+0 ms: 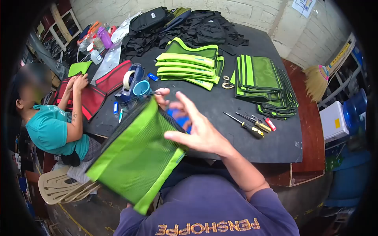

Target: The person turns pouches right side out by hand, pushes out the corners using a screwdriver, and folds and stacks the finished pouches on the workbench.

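A lime-green mesh pouch [136,153] with a dark zipper edge hangs tilted in front of me, over the table's near edge. My left hand [162,98] grips its upper corner from behind; only some fingers show, and the pouch hides the rest. My right hand [201,131] is beside the pouch's right edge with fingers spread and slightly blurred. Its thumb overlaps the mesh, though I cannot tell whether it touches. Something blue [181,120] shows partly behind my right fingers.
Stacks of green pouches [187,65] and green mesh panels [260,74] lie on the dark table [220,106]. Screwdrivers [252,129] lie at right. A tape dispenser [132,80] and blue cup [141,88] stand left. A co-worker [53,126] handles red material [92,98]. Black bags [149,19] fill the back.
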Tool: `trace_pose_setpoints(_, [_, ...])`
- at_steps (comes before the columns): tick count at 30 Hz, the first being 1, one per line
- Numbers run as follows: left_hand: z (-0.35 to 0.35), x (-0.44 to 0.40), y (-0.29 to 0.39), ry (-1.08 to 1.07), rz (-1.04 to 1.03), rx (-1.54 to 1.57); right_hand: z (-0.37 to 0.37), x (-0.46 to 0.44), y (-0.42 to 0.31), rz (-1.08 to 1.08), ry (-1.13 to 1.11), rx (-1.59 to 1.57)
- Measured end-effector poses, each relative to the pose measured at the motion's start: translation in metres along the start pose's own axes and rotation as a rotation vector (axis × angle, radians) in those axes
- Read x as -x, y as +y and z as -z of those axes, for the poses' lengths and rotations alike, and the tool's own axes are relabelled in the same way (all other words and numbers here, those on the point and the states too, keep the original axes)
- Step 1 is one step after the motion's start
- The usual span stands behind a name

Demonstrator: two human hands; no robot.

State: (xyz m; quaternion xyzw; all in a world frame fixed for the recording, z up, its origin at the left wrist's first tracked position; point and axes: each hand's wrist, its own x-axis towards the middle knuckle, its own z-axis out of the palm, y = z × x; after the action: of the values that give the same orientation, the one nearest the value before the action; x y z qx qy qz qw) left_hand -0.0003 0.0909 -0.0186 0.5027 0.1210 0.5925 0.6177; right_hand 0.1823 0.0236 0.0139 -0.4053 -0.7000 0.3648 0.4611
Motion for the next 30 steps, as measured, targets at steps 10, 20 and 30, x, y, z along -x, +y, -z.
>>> trace_pose_setpoints(10, [-0.001, 0.065, -0.035, 0.425, 0.37, 0.34, 0.05, -0.07, -0.029, 0.066, 0.162, -0.463])
trace_pose_setpoints(20, [0.006, 0.074, -0.066, 0.162, -0.188, -1.238, 0.193, -0.256, 0.156, -0.201, 0.561, 0.259])
trace_pose_setpoints(30, [0.002, 0.07, -0.064, 0.142, -0.024, -1.287, 0.159, -0.233, 0.152, -0.039, 0.43, 1.199])
